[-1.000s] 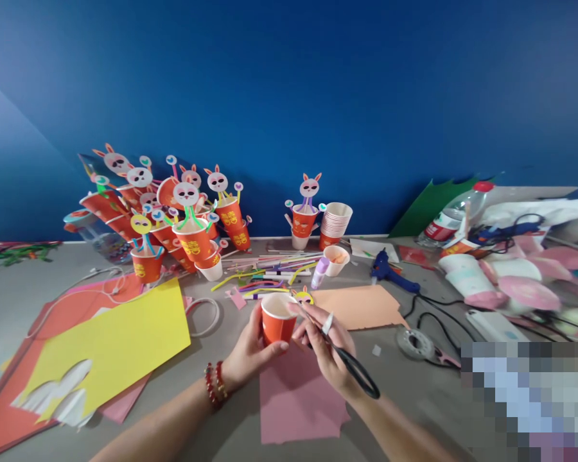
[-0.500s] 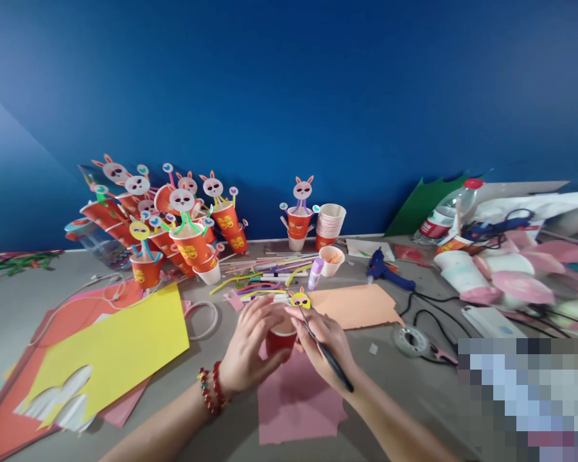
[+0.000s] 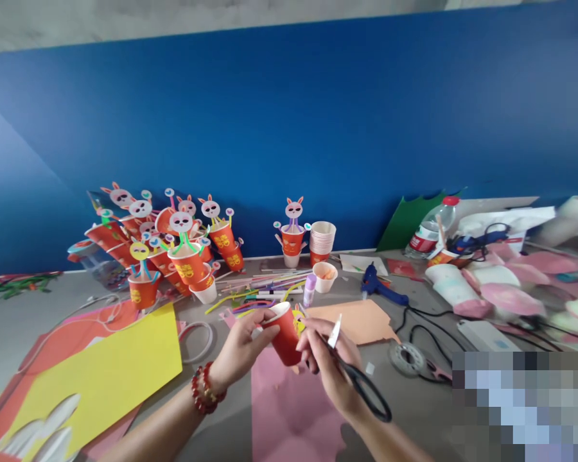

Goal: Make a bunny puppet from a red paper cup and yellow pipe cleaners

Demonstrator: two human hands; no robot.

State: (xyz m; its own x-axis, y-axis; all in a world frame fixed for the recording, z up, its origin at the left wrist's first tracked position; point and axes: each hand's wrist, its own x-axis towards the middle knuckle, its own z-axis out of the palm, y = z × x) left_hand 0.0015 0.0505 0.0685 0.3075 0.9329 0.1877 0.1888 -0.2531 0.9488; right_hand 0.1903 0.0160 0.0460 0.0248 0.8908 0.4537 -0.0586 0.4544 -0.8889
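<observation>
head view: your left hand is clamped on the rim of a red paper cup, which is tilted above the far edge of the pink paper. your right hand is closed around the black-handled scissors, just beside this cup. near the far edge of the bench, a stack of cups stands beside the rabbit-headed cup.

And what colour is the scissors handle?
The scissors handle is black; the head view shows it best.

Both hands sit close together — each curled, gripping.
</observation>
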